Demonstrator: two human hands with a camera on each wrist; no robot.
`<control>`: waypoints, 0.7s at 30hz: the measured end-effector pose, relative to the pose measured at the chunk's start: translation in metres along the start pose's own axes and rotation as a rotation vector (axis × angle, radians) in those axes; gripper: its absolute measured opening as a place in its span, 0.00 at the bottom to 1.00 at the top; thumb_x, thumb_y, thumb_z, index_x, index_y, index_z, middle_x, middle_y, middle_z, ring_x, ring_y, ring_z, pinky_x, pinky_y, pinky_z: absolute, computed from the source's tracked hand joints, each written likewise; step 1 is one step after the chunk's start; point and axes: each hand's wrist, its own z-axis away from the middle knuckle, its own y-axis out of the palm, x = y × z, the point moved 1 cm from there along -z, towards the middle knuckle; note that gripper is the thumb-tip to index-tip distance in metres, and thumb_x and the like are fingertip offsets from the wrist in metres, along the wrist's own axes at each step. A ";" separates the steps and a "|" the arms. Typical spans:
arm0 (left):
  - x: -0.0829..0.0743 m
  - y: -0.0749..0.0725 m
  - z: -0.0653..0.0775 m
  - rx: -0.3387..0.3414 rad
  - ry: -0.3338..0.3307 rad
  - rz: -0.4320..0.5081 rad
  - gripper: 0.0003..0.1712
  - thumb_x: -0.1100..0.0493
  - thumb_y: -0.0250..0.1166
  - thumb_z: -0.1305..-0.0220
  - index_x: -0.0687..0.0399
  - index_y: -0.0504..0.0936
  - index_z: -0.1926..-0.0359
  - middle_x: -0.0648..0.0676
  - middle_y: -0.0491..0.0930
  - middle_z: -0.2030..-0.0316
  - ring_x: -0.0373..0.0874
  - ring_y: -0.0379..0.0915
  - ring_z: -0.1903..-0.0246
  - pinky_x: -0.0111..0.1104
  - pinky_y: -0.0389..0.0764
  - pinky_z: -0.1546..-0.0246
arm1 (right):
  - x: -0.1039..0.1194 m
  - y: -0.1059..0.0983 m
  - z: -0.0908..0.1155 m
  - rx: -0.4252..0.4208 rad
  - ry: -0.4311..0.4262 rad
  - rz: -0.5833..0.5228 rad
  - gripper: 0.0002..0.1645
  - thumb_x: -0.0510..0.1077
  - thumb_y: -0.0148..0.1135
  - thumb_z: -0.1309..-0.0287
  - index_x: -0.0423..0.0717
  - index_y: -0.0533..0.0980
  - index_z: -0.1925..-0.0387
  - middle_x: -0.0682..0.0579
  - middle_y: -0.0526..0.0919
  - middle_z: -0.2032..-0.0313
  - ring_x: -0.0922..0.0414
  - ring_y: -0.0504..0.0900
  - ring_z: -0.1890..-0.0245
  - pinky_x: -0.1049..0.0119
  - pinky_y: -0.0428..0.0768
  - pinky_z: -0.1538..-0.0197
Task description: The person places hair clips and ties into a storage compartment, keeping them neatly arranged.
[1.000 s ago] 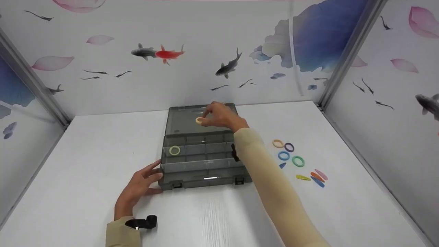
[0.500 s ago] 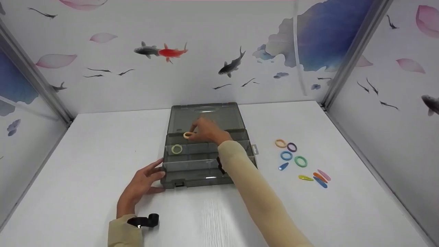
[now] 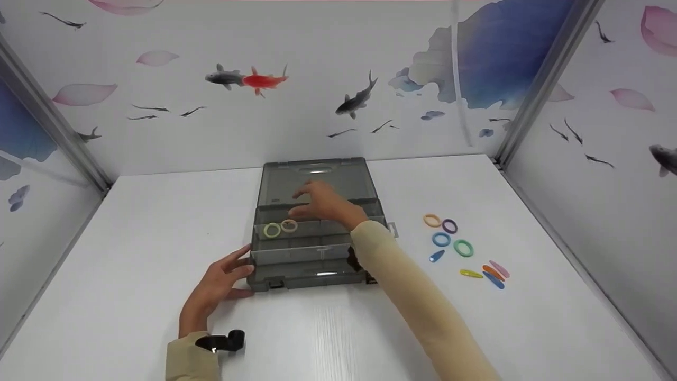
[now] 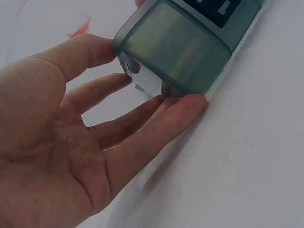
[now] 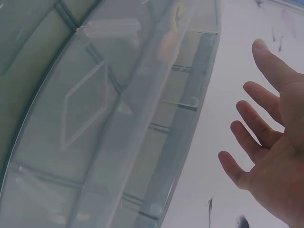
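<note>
A translucent grey compartment box (image 3: 304, 280) lies on the table with its lid (image 3: 344, 180) folded back. My left hand (image 3: 214, 288) rests at the box's left end, its fingers (image 4: 147, 147) spread along the end wall in the left wrist view. Over the back of the box is my right hand (image 3: 323, 202), its fingers apart and holding nothing. In the right wrist view that hand (image 5: 280, 128) also shows spread fingers. A pale yellow ring (image 3: 272, 230) and a cream ring (image 3: 289, 226) stand side by side in the box, seen through a clear divider.
Right of the box lie an orange ring (image 3: 432, 220), a purple ring (image 3: 450, 226), a blue ring (image 3: 441, 239) and a green ring (image 3: 464, 248). Several hair clips lie nearer, including a blue clip (image 3: 437, 256) and a yellow clip (image 3: 471, 273). Printed walls enclose the white table (image 3: 132, 227).
My right hand has carried the cream ring down and left into the box and let go beside the yellow ring. Its fingers have spread. My left hand stays at the box's end.
</note>
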 end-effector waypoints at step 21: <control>0.001 0.002 0.000 0.003 -0.009 -0.006 0.37 0.58 0.60 0.27 0.47 0.57 0.22 0.69 0.57 0.26 0.69 0.56 0.27 0.48 0.86 0.48 | -0.055 -0.052 0.092 -0.147 -0.111 -0.146 0.30 0.54 0.69 0.39 0.50 0.77 0.37 0.45 0.74 0.37 0.47 0.72 0.34 0.45 0.75 0.33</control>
